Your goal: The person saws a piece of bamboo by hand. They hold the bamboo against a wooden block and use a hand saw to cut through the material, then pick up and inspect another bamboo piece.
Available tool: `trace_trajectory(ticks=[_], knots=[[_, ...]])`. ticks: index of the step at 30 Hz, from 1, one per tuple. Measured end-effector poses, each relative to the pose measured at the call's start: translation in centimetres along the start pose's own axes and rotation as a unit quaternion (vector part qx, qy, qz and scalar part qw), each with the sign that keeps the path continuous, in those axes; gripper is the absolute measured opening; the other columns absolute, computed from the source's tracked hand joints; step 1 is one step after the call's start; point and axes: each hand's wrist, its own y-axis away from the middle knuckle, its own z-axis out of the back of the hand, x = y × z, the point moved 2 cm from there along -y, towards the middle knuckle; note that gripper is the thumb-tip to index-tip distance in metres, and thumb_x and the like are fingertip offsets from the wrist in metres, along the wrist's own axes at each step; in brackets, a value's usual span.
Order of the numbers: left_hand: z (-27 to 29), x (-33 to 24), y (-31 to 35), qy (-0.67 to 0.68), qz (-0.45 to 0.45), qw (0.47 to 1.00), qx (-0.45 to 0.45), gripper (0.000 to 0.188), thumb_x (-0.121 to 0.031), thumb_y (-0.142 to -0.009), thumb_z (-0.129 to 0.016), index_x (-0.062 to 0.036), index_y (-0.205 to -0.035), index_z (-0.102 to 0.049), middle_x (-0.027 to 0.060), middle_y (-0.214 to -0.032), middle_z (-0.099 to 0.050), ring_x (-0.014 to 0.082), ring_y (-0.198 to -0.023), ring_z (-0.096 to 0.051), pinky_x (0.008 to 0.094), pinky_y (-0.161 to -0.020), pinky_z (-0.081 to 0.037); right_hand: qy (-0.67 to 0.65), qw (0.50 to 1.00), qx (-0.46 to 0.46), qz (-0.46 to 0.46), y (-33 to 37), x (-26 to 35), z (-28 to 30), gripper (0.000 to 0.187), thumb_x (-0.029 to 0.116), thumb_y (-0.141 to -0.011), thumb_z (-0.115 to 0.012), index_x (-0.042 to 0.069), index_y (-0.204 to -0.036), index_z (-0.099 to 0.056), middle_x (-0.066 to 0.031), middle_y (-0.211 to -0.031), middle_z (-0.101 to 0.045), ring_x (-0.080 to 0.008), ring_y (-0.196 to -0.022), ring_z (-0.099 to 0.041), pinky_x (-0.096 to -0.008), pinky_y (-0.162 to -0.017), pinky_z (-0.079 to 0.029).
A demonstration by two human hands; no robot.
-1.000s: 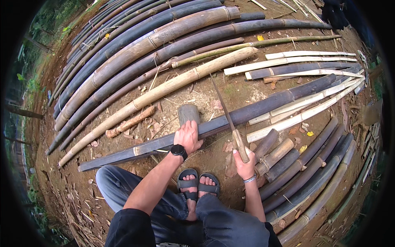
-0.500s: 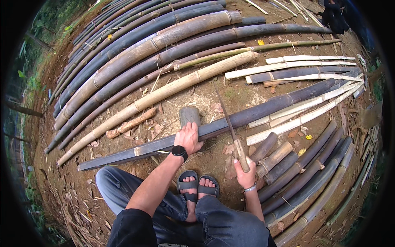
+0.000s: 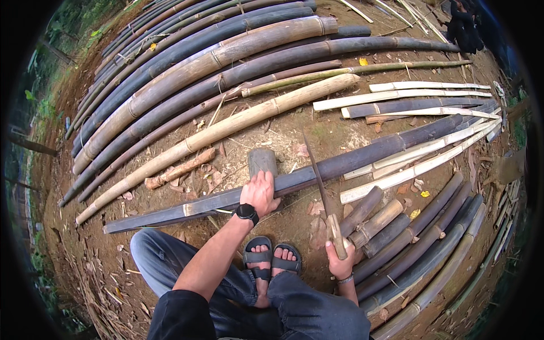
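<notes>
Head view puts a dark bamboo pole (image 3: 374, 152) across the ground ahead of the person, its long axis running from between 8 and 9 o'clock up to between 2 and 3. The left hand (image 3: 259, 194) is the nearer one, already on the pole: its fingers are folded over the top, thumb toward the person, though the fingertips are hidden. A short thick log (image 3: 262, 158) pokes out at 12 o'clock from that hand, on the pole's far side.

The right hand (image 3: 340, 262) is off the pole, on its near side, with fingers clamped around the wooden handle (image 3: 334, 228) of a handsaw (image 3: 323, 192). From there the blade points between 11 and 12 o'clock, so it crosses the pole steeply, almost square to the long axis. That crossing lies between 2 and 3 o'clock from the left hand, near but apart from its knuckles. Whether the teeth touch the bamboo cannot be told from above. Cut bamboo lengths (image 3: 374, 222) lie between 1 and 2 o'clock from the right hand, just beside it.
</notes>
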Motion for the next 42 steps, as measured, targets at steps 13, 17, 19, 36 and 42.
trace_trajectory(ticks=[13, 17, 19, 36, 42], knots=[[-0.3, -0.1, 0.1, -0.01, 0.001, 1.0, -0.013, 0.055, -0.029, -0.067, -0.083, -0.0018, -0.101, -0.048, 0.0169, -0.098, -0.057, 0.0333, -0.096, -0.063, 0.0429, -0.079, -0.055, -0.006, 1.0, 0.008, -0.023, 1.3, -0.7, 1.7, 0.019, 0.013, -0.089, -0.067, -0.001, -0.08, -0.059, -0.0067, -0.058, -0.053, -0.0132, -0.055, -0.05, -0.0339, -0.053, -0.041], [-0.4, -0.6, 0.0, -0.017, -0.005, 1.0, -0.002, 0.055, -0.029, -0.067, -0.083, -0.0019, -0.101, -0.049, 0.0167, -0.098, -0.057, 0.0334, -0.095, -0.063, 0.0426, -0.079, -0.055, 0.019, 0.995, 0.028, -0.095, -3.0, -1.8, -0.1, 0.014, 0.011, -0.088, -0.066, -0.002, -0.09, -0.064, -0.0072, -0.063, -0.055, -0.013, -0.06, -0.052, -0.032, -0.057, -0.044], [-0.1, -0.5, -0.2, -0.01, -0.007, 1.0, -0.003, 0.054, -0.028, -0.068, -0.081, -0.0016, -0.101, -0.049, 0.0174, -0.097, -0.058, 0.0345, -0.094, -0.063, 0.0432, -0.079, -0.054, 0.021, 0.996, 0.039, -0.081, -4.0, -1.0, -0.6, 0.013, 0.01, -0.088, -0.065, -0.002, -0.09, -0.064, -0.0077, -0.064, -0.056, -0.0138, -0.06, -0.052, -0.0325, -0.058, -0.044], [0.0, -0.4, -0.5, -0.01, -0.013, 1.0, -0.016, 0.053, -0.029, -0.069, -0.08, -0.001, -0.102, -0.049, 0.0188, -0.098, -0.058, 0.0367, -0.091, -0.064, 0.0448, -0.079, -0.053, 0.005, 1.0, 0.005, -0.001, -0.2, 0.9, 1.2, 0.022, 0.013, -0.088, -0.067, 0.0, -0.074, -0.056, -0.005, -0.06, -0.052, -0.0133, -0.056, -0.048, -0.0338, -0.053, -0.04], [0.0, -0.4, -0.5, -0.009, -0.016, 1.0, -0.004, 0.051, -0.027, -0.068, -0.081, -0.0016, -0.099, -0.049, 0.0181, -0.096, -0.058, 0.0364, -0.092, -0.064, 0.045, -0.079, -0.054, 0.0, 0.993, 0.064, -0.102, -5.7, -1.1, -0.2, 0.015, 0.01, -0.087, -0.066, -0.003, -0.094, -0.065, -0.0098, -0.065, -0.059, -0.016, -0.06, -0.056, -0.0359, -0.058, -0.046]])
